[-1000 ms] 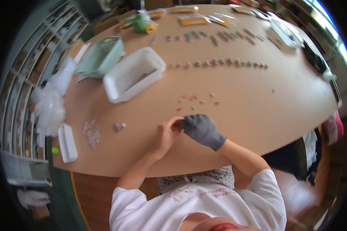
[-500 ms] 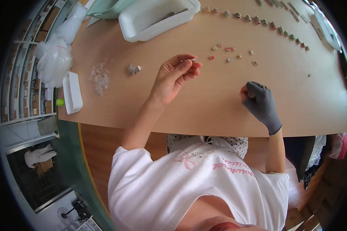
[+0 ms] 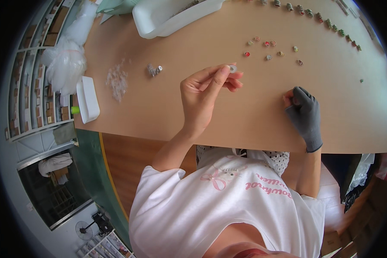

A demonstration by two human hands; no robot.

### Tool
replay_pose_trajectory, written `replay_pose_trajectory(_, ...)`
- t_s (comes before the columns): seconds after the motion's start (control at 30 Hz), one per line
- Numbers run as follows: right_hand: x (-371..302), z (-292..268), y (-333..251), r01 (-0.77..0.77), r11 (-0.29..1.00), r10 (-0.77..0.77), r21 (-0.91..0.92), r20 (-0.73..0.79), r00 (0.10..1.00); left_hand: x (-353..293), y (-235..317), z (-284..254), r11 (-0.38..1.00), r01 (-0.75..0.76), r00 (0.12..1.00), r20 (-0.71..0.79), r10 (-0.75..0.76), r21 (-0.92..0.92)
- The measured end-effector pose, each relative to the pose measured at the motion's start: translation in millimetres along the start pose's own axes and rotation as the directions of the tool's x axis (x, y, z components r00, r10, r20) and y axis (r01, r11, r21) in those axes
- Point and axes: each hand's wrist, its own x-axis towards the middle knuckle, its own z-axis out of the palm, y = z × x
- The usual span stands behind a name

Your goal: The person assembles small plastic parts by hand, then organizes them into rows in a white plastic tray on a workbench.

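Observation:
Between the thumb and fingertips of my bare left hand (image 3: 204, 92) is a small round whitish disc (image 3: 233, 68) with what looks like a hole in its middle, held above the table. My right hand (image 3: 304, 112), in a grey fingerless glove, rests curled near the table's front edge; whatever its fingers hold, if anything, is hidden. Beyond the two hands lies a loose group of small ring-like pieces, among them a red one (image 3: 247, 54), a grey one (image 3: 268, 57) and a brownish one (image 3: 300, 62).
A white bin (image 3: 148, 26) stands at the back, beside a pale green basket (image 3: 116, 6). Clear plastic scraps (image 3: 116, 81) and a short stack of silvery rings (image 3: 155, 70) lie left. A white tray (image 3: 88, 99) sits at the left edge. Small stacks (image 3: 309, 13) form a row at back right.
The view has shifted, so the table's things appear a little higher and further right. My left hand has turned the disc so its flat face shows. My right hand stays curled.

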Motion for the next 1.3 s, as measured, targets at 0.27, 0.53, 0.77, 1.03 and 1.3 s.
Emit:
replay_pose_trajectory(0.27,1,-1,-4,0.015,0.998,-0.016,-0.059,-0.021,1.000,-1,-1,5,0.981,-0.102,0.994,-0.012,0.106,0.164)
replay_pose_trajectory(0.53,13,-36,8,-0.021,0.989,0.029,-0.147,0.050,0.998,55,-39,-46,0.519,-0.364,0.929,0.267,0.255,0.774)
replay_pose_trajectory(0.77,77,-19,-16,0.132,0.987,-0.117,-0.089,0.153,0.981,73,-51,-31,0.373,-0.475,0.877,0.398,0.268,0.797)
replay_pose_trajectory(1.03,126,33,-16,0.594,0.758,-0.556,-0.269,0.210,0.804,77,-68,-13,0.366,-0.508,0.860,0.433,0.269,0.780)
replay_pose_trajectory(1.3,118,26,-24,0.358,0.932,-0.342,-0.051,0.196,0.919,75,-56,-17,0.855,-0.348,0.917,0.331,0.223,0.386)
